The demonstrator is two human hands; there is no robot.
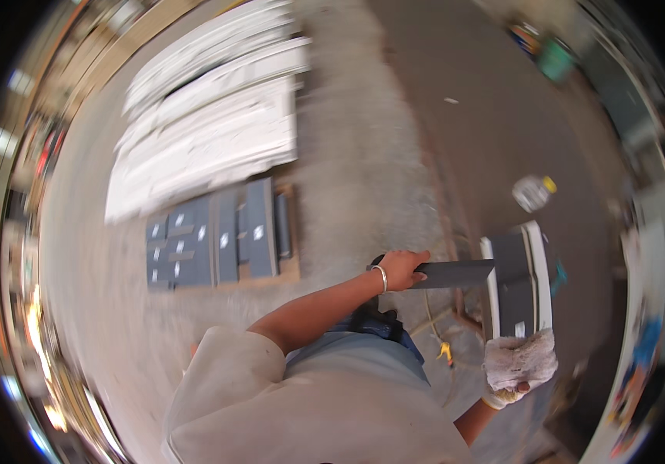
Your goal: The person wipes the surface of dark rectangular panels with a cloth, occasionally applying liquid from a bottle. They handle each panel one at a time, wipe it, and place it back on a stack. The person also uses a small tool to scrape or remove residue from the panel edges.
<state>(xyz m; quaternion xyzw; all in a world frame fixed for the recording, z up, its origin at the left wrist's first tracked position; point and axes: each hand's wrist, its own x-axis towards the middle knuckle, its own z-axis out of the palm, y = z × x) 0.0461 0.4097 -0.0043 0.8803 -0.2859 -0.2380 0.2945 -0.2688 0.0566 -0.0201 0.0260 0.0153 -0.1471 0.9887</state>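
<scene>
**A:** ok going left to right, what's actually holding stuff here? Whole shot is pretty smeared.

**B:** Far left on the concrete floor [363, 155] there's a wooden pallet [290, 267] with flat dark grey panels [216, 240] laid in rows, each with a small pale label. Above it sits a big stack of white sheets [208, 124], too blurred to say more. No real bins or boxes I can make out.

**A:** And the hands?

**B:** Left hand [403, 268], bare with a metal bangle on the wrist, is wrapped around the near end of a long dark grey strip [456, 273] that runs out to the right, roughly level. Right hand [519, 363] wears a white knit glove and is closed on the bottom end of a grey board with white edges [519, 286], held upright-ish in front of the body.

**A:** Do the strip and the board touch?

**B:** The strip's far end meets the board's left edge; can't tell if it's resting on it or just overlapping.

**A:** Anything further right?

**B:** A small white container with a yellow cap [533, 192] on the floor, well apart from the hands. Can't see what's in it.
</scene>
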